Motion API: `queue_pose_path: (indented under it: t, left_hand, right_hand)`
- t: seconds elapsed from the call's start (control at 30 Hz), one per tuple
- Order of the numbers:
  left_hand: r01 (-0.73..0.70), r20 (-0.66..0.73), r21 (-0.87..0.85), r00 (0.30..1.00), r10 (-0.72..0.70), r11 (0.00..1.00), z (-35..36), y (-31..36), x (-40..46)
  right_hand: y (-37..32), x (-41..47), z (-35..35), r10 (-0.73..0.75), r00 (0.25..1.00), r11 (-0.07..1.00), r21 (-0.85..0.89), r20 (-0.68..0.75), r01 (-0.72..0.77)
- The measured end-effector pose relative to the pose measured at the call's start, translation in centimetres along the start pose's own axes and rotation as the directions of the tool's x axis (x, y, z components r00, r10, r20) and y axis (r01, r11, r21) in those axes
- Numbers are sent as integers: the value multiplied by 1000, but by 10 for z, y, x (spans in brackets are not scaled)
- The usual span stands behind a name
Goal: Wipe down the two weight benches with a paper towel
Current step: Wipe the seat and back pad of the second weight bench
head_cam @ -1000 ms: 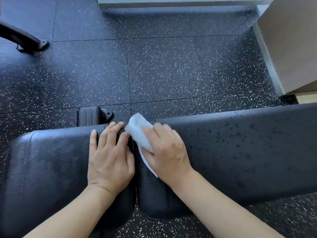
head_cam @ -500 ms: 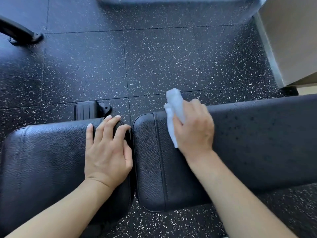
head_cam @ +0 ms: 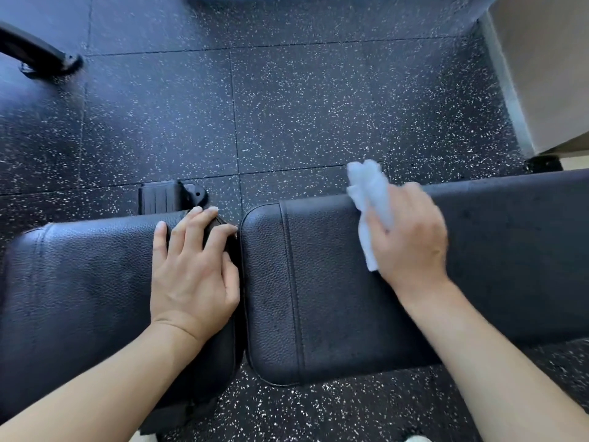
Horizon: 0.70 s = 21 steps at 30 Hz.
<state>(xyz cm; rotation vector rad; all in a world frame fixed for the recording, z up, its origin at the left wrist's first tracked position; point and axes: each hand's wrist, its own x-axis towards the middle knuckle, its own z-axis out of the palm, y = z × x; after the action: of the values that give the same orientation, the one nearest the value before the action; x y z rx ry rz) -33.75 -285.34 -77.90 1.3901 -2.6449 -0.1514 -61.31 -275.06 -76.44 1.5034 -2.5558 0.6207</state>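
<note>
Two black padded cushions of a weight bench lie side by side below me, split by a narrow gap. The left pad (head_cam: 79, 282) carries my left hand (head_cam: 194, 275), flat with fingers spread, at its right end. On the long right pad (head_cam: 318, 282), my right hand (head_cam: 411, 234) presses a crumpled white paper towel (head_cam: 369, 199) near the pad's far edge. The towel sticks out past my fingers. Dark droplet specks show on the right pad beyond my hand.
Black rubber floor tiles with white speckles (head_cam: 287, 106) surround the bench. A black bench foot (head_cam: 165, 196) sits just beyond the left pad. A dark equipment leg (head_cam: 35, 52) lies at the far left. A beige wall with baseboard (head_cam: 548, 74) stands at the right.
My right hand has slid the paper towel rightward along the right pad, from the gap between the pads to well along it. The left hand has stayed in place.
</note>
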Motion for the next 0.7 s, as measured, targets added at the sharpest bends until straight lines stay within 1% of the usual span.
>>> queue_pose_path:
  t: [0.07, 0.1, 0.17, 0.27, 0.33, 0.43, 0.53, 0.63, 0.7]
  left_hand:
    - [-1, 9, 9, 1000, 1, 1000, -1, 0, 0]
    - [0, 15, 10, 1000, 0, 1000, -1, -1, 0]
    - [2, 22, 9, 1000, -2, 1000, -1, -1, 0]
    - [1, 14, 8, 1000, -1, 1000, -1, -1, -1]
    - [-2, 11, 5, 1000, 2, 1000, -1, -1, -1]
    - [-1, 22, 2, 1000, 0, 1000, -2, -1, 0]
    - [5, 38, -5, 999, -5, 1000, -5, 1, 0]
    - [8, 45, 0, 999, -8, 1000, -5, 1, 1]
    - [1, 41, 4, 999, -1, 1000, -4, 1, 0]
  right_hand:
    - [-2, 2, 0, 119, 993, 993, 25, -2, -119]
    - [-16, 1, 4, 137, 991, 991, 4, -4, -136]
    - [-58, -3, 15, 94, 996, 995, -12, -2, -94]
    - [-123, -6, 34, 7, 999, 996, 84, 49, -11]
    - [-140, -4, 39, -8, 996, 996, 86, 91, 0]
    - [-131, -17, 30, -64, 991, 995, 90, 120, 53]
    - [-112, -71, 5, -188, 971, 975, 150, 147, 165]
    - [-88, -131, -16, -306, 935, 939, 217, 179, 266]
    - [-77, -146, -21, -393, 899, 908, 239, 193, 345]
